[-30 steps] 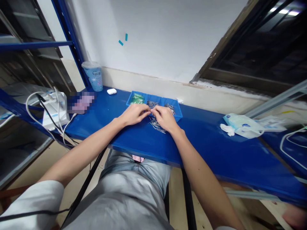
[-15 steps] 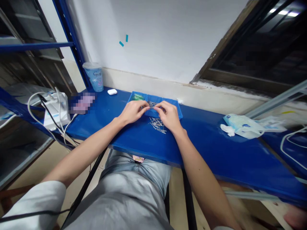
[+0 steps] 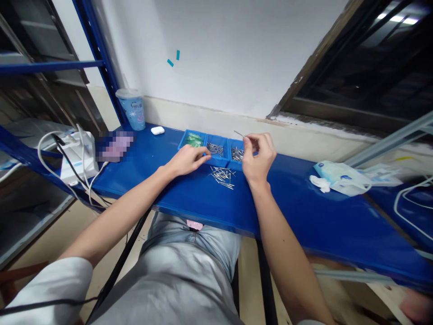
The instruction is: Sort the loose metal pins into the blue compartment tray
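Note:
My right hand (image 3: 259, 155) is raised at the right side of the blue bins, with a thin metal rod (image 3: 238, 133) pinched between thumb and fingers. The rod is too small to tell whether it is a nail or a drill bit. Beside the front of the bins rests my left hand (image 3: 191, 159), thumb and forefinger slightly apart with nothing visible between them. Loose metal rods (image 3: 222, 177) lie in a pile on the blue table. The middle bin (image 3: 218, 161) and right bin (image 3: 233, 165) hold similar metal pieces; green packets (image 3: 195, 139) fill the left one.
A blue paper cup (image 3: 135, 113) and a white earphone case (image 3: 157, 130) stand at the back left. Further left are a white power strip (image 3: 79, 158) and cables. A tissue pack (image 3: 343, 177) lies on the right, before the wall.
My hands have parted: the right one has moved right and up with the rod, uncovering the right bin. The left hand has stayed nearly in place, its fingers loosened.

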Action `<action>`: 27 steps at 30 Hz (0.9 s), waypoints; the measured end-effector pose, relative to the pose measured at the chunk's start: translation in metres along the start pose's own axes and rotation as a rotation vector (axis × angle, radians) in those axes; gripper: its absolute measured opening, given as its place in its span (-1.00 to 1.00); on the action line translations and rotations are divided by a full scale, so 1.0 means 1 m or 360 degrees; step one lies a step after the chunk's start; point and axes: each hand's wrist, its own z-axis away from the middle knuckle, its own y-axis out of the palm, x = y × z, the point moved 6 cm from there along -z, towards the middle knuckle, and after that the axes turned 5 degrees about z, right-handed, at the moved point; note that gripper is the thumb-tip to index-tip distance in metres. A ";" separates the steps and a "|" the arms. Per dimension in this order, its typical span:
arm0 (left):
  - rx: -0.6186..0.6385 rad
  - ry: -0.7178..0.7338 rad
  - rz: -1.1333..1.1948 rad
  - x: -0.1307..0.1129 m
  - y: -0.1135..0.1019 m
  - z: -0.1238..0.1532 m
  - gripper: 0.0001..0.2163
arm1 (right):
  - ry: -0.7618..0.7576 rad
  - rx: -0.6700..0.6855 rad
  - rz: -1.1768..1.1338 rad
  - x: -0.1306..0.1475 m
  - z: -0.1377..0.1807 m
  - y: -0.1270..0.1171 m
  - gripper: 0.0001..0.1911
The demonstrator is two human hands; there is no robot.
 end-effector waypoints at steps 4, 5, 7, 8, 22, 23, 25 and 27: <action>0.0208 0.0023 -0.0081 0.000 0.010 0.000 -0.73 | -0.0015 -0.0274 0.0221 -0.001 0.000 -0.014 -0.76; 0.0256 0.0027 -0.0099 0.000 0.013 0.000 -0.72 | -0.0010 -0.0328 0.0287 -0.002 -0.001 -0.017 -0.76; 0.0349 0.0027 -0.0136 0.002 0.018 0.000 -0.71 | 0.0049 -0.0399 0.0414 -0.006 -0.001 -0.021 -0.81; 0.0387 0.0019 -0.0153 0.003 0.021 0.001 -0.70 | 0.0099 -0.0411 0.0464 -0.009 -0.001 -0.022 -0.85; 0.0590 -0.0138 -0.0319 0.010 0.035 0.002 -0.76 | -0.0157 0.0319 -0.0013 0.002 0.006 0.021 -0.82; 0.0593 -0.0149 -0.0327 0.011 0.035 0.003 -0.77 | -0.0193 0.0376 -0.0054 0.006 0.008 0.023 -0.81; 0.0588 -0.0172 -0.0341 0.012 0.035 0.002 -0.78 | -0.0242 0.0466 -0.0100 0.011 0.011 0.027 -0.79; 0.0576 -0.0193 -0.0366 0.013 0.035 0.002 -0.78 | -0.0255 0.0529 -0.0115 0.014 0.014 0.030 -0.78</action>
